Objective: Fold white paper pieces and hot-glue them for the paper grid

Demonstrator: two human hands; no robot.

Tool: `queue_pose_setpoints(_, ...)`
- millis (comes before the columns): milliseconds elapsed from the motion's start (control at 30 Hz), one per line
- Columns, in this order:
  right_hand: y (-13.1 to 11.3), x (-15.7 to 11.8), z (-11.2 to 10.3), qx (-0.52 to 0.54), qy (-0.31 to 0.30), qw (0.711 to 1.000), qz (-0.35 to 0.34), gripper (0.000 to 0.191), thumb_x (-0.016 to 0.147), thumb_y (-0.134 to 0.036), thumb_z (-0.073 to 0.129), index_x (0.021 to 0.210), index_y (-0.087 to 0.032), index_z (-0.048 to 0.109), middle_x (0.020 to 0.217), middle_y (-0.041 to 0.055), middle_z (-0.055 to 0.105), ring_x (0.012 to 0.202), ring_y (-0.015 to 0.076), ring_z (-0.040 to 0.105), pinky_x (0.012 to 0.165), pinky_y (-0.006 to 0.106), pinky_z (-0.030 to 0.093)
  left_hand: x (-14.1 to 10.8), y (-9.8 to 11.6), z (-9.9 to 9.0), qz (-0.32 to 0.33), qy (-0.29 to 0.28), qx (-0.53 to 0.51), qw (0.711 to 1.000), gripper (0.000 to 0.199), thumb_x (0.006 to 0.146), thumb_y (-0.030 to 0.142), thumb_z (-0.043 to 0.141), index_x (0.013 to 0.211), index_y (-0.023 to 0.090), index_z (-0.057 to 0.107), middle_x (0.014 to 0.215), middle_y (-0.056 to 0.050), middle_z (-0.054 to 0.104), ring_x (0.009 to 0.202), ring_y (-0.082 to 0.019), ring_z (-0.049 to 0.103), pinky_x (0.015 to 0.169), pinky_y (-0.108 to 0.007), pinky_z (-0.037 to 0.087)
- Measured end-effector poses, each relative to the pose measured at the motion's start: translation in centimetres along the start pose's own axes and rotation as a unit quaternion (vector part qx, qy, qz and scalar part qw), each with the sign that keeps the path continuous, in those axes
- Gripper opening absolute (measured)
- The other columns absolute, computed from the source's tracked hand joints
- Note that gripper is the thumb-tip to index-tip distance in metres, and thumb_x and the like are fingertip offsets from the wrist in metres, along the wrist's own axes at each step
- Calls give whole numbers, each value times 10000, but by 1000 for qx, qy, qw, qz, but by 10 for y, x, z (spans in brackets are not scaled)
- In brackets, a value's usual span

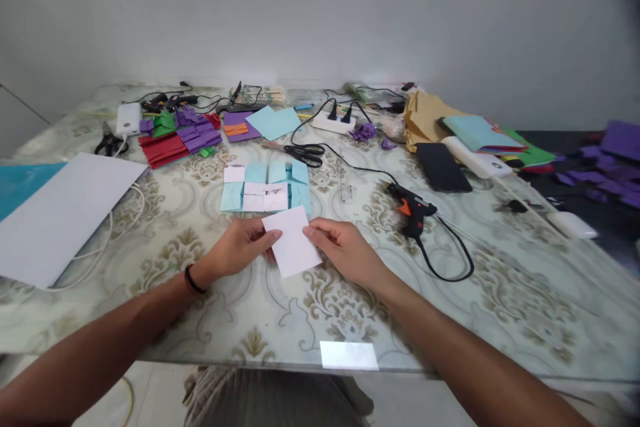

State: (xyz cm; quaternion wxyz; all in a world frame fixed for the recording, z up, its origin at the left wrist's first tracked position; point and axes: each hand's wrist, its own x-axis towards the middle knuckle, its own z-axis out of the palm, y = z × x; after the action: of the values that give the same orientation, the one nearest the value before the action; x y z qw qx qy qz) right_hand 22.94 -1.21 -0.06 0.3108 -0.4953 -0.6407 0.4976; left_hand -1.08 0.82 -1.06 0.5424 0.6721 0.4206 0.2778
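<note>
Paper square [293, 242], white, is in front of me at picture centre, pinched from both sides. Left hand [240, 247]: thumb flat on the face near the left edge, fingers curled behind, nearly closed. Right hand [343, 247]: thumb on the right edge, fingers tucked under, also a near-closed pinch. Two-sided grip probably keeps the sheet flat and lets me control its angle; it's turned slightly. Looks thin, smooth, matte, crisp corners, no crease I can make out.

Just beyond it on the tabletop [200, 320], folded blocks [231, 197] in pale blue and white sit in a tight grid, flaps and slits facing up. Grouped close, likely so they can be compared or reached easily.

Glue gun [414, 210] is right of centre: black hard plastic, orange trigger, nose toward upper left. Parked clear of the paper, sensible if it's hot; can't tell if it is. Black scissors [307, 155] lie beyond the blocks, near the white power strip [333, 122].

White sheets [65, 213] are at the left edge, wide and flat, overlapping a blue one. Red strips [163, 149] and purple strips [200, 135], creased and layered, are bunched upper left, roughly by colour. Tabletop has a scroll-and-leaf pattern with a glossy surface.
</note>
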Motion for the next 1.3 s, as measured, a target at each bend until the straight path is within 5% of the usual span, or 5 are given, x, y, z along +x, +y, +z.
queue_pose_setpoints(233, -1, -2, 1, 0, 11, 1000, -3, 397, 991, -539, 554, 866, -182, 675, 674, -20, 514, 613, 137, 406, 552, 265, 317, -2, 0, -2, -14, -42, -23, 999, 376, 954, 467, 695, 937, 96, 753, 767, -98, 798, 677, -199, 760, 659, -285, 606)
queue_pose_setpoints(667, -2, 1, -2, -21, 14, 1000, -9, 387, 993, -504, 554, 814, -186, 683, 667, -19, 518, 620, 139, 408, 570, 273, 323, 3, -1, 0, -21, -25, -35, 999, 424, 973, 490, 658, 821, 101, 729, 696, -103, 780, 642, -188, 743, 636, -277, 592)
queue_pose_setpoints(867, -4, 0, 0, -44, -2, 999, -7, 359, 1000, -463, 565, 800, -192, 690, 627, -29, 549, 583, 130, 422, 548, 268, 322, 4, -3, -2, 2, 18, -40, 999, 353, 868, 391, 784, 1084, 119, 720, 993, -91, 774, 814, -190, 726, 690, -269, 584)
queue_pose_setpoints(1067, -6, -1, -3, -31, 15, 999, -15, 237, 940, -423, 676, 894, -203, 751, 818, 32, 773, 709, 176, 647, 660, 282, 489, -1, 8, -1, -20, -63, 19, 998, 278, 841, 366, 802, 980, 144, 709, 839, -37, 743, 722, -172, 680, 618, -241, 527)
queue_pose_setpoints(1300, -6, -4, 9, -31, -43, 999, -5, 237, 926, -395, 687, 823, -189, 746, 641, -11, 646, 595, 130, 535, 545, 243, 376, -7, 15, 6, 39, -30, 135, 990, 319, 994, 394, 584, 886, 151, 761, 700, 2, 662, 628, -124, 531, 557, -226, 370)
